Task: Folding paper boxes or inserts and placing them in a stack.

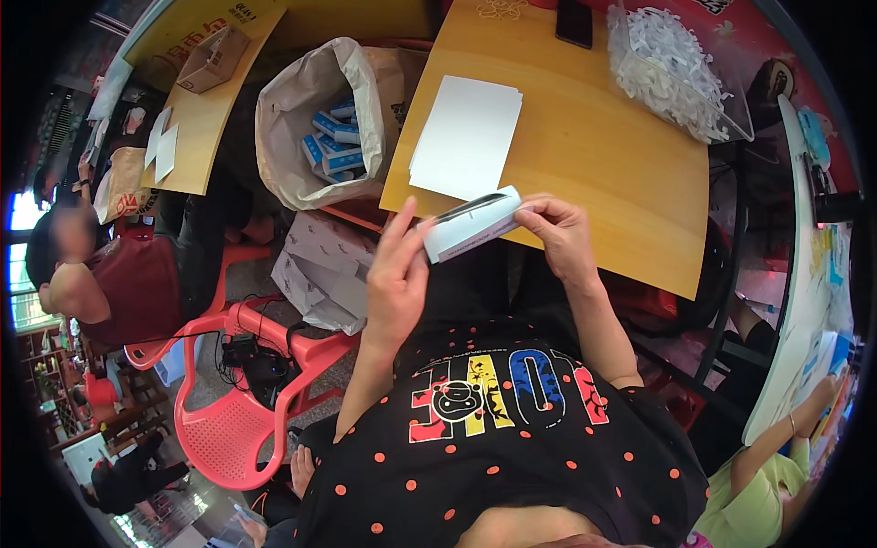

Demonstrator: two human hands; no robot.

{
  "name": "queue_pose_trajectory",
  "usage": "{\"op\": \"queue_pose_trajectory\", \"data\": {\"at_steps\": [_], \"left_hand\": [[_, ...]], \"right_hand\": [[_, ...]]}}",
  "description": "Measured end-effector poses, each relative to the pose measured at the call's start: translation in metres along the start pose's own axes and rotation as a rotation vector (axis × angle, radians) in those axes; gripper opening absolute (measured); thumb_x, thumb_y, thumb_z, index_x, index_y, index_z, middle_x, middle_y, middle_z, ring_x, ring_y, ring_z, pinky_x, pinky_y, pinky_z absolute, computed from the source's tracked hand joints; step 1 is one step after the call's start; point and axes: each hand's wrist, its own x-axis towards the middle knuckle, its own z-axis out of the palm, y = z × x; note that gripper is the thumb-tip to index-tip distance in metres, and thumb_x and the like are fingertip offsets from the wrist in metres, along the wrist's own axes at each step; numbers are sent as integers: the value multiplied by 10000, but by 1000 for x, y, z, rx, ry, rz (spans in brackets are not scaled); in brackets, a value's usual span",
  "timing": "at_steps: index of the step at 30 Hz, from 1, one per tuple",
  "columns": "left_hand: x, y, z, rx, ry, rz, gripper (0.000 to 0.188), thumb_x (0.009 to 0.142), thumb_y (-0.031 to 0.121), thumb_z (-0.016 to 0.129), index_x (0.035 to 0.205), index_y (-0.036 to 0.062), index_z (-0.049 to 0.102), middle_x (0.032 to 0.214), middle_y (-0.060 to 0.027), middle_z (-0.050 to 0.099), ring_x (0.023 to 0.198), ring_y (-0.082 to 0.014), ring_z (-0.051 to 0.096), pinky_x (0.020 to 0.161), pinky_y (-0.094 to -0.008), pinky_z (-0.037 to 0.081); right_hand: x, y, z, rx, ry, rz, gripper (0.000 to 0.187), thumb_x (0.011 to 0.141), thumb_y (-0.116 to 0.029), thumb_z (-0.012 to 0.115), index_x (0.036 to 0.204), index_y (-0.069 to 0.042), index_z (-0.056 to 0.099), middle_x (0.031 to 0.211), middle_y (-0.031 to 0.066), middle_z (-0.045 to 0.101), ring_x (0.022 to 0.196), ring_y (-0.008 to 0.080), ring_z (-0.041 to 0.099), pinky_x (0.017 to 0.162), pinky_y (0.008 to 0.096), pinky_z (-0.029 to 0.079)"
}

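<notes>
A small light blue-white card carton (475, 226) is held between my two hands over the near edge of the wooden table. It is partly folded, with a dark gap along its upper side. My left hand (397, 279) grips its left end, fingers behind and along it. At the right end, my right hand (559, 236) pinches the card between thumb and fingers. Just beyond the carton lies a stack of flat white card sheets (468, 137) on the table.
Left of the table (607, 192) stands an open white sack (274, 137) with several blue-and-white boxes (338, 137) inside. A clear bin of white curled strips (671, 68) and a black phone (574, 23) sit at the back. A red chair (228, 429) stands left; people sit on both sides.
</notes>
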Motion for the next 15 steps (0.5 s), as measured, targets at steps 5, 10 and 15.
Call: {"op": "queue_pose_trajectory", "data": {"at_steps": [5,10,15], "left_hand": [[-7,-17,-10,-977,-134,-738,222,903,55,570,1082,-74,593,948,-149,661,630,-170,676,361,-164,417],[-11,-30,-1,-1046,-266,-743,225,900,45,570,1091,-72,590,966,-176,655,708,-226,693,422,-175,494],[-18,-16,16,-1065,-181,-674,233,908,20,538,1113,-80,582,1022,-200,645,839,-265,687,688,-281,580]], "right_hand": [[0,-18,-5,-121,-108,-76,50,801,-2,678,832,37,687,871,72,661,796,117,597,732,239,486],[0,-14,-4,-12,-97,24,43,785,-2,697,791,33,674,855,83,661,774,124,605,719,245,498],[0,-9,-7,50,-17,53,103,751,40,718,740,5,622,835,121,655,756,158,621,726,284,514]]}}
